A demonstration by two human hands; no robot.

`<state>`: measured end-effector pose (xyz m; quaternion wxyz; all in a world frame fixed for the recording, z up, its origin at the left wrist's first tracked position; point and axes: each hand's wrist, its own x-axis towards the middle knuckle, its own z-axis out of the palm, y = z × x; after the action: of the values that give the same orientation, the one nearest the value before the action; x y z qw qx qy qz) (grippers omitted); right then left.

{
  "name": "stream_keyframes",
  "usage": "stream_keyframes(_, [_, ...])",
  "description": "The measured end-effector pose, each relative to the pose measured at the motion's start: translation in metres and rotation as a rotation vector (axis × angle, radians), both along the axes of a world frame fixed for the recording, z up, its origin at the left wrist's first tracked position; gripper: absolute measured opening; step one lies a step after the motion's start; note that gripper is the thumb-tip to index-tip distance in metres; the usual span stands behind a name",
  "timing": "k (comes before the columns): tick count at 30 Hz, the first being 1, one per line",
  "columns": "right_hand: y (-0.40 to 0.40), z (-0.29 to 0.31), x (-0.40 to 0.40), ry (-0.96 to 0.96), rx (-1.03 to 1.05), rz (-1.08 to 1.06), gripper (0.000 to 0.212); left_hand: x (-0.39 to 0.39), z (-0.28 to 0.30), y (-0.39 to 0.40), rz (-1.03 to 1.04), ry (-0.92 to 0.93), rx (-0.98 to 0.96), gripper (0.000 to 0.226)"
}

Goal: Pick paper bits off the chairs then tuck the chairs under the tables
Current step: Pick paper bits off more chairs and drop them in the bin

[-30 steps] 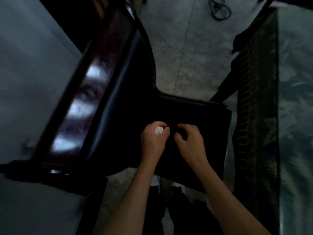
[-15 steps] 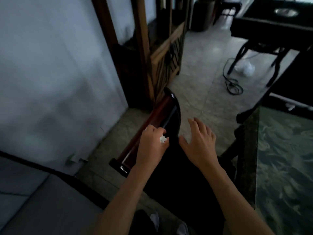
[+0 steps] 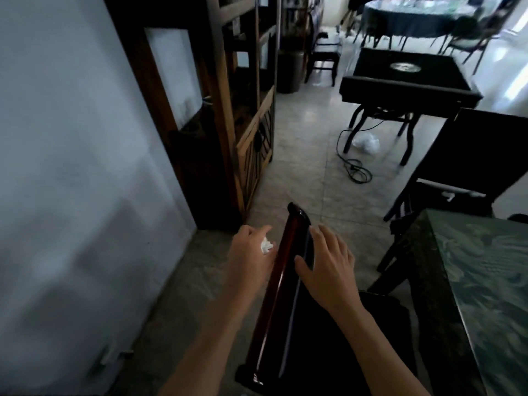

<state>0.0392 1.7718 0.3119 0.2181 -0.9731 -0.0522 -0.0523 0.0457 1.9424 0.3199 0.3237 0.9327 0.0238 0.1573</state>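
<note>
A dark chair with a glossy reddish-brown wooden back rail (image 3: 283, 281) and black seat (image 3: 343, 347) stands right below me. My left hand (image 3: 251, 258) hovers at the left side of the rail, its fingers curled round small white paper bits (image 3: 266, 246). My right hand (image 3: 328, 264) lies on the rail's right side, fingers spread and relaxed, thumb against the black back pad. A table with a green patterned top (image 3: 485, 281) stands just to the right of the chair.
A white wall fills the left. A wooden shelf unit (image 3: 245, 115) stands ahead on the left. Farther off are a black square table (image 3: 405, 78), a cable (image 3: 354, 167) and a white bag (image 3: 367, 142) on the floor, and a dark chair (image 3: 468, 155) at the right.
My view has lifted from the seat to the room ahead. Both hands rose from the seat to the chair's back rail; the left still holds the paper bits, the right opened.
</note>
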Motion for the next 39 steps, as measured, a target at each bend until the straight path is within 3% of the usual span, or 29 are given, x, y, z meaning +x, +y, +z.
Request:
stream_keyframes(5, [0.018, 0.006, 0.005, 0.009, 0.014, -0.083, 0.072, 0.021, 0.007, 0.018, -0.084, -0.011, 0.004, 0.046])
stream_keyframes(10, [0.024, 0.007, 0.013, 0.008, 0.045, -0.1, 0.07, 0.032, 0.007, 0.023, -0.119, -0.014, 0.016, 0.018])
stream_keyframes(17, [0.043, 0.006, 0.028, -0.005, 0.082, -0.176, 0.068, 0.065, -0.003, 0.041, -0.227, -0.004, 0.037, 0.012])
stream_keyframes(29, [0.132, -0.007, 0.135, 0.062, 0.071, -0.449, 0.069, 0.206, -0.021, 0.12, -0.49, 0.019, -0.01, 0.008])
stream_keyframes(39, [0.175, -0.001, 0.214, 0.067, 0.07, -0.515, 0.067, 0.295, -0.014, 0.155, -0.602, 0.018, -0.012, 0.006])
